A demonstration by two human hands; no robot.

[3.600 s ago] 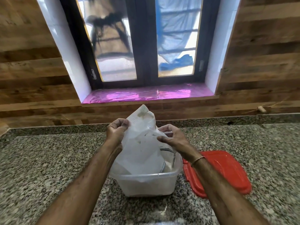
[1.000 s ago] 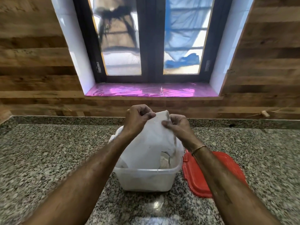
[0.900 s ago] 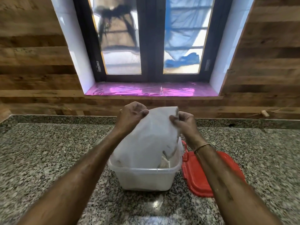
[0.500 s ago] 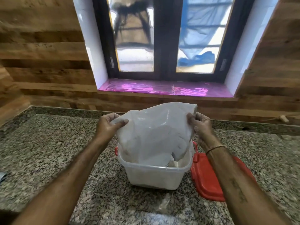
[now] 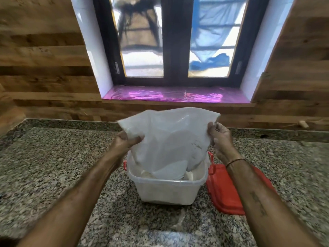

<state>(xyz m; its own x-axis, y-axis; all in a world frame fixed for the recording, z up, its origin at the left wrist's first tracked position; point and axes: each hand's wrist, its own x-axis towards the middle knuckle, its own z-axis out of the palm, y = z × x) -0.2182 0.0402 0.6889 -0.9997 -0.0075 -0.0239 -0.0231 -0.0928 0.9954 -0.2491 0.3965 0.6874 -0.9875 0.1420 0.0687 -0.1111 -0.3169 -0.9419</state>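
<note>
The white plastic bag [image 5: 169,141] hangs spread wide over the clear plastic container [image 5: 165,192], its lower end dipping inside the rim. The left hand [image 5: 124,143] grips the bag's upper left corner, fingers curled round the film; the right hand [image 5: 219,138] pinches the upper right edge. The bag hangs limp and dusted with whitish residue, so emptying looks well along, though its inside is hidden. Taking the bag away and fitting the red lid [image 5: 226,191], which lies just beside the container on the granite bench [image 5: 44,166], is not yet done. No brand, label or writing can be read anywhere.
</note>
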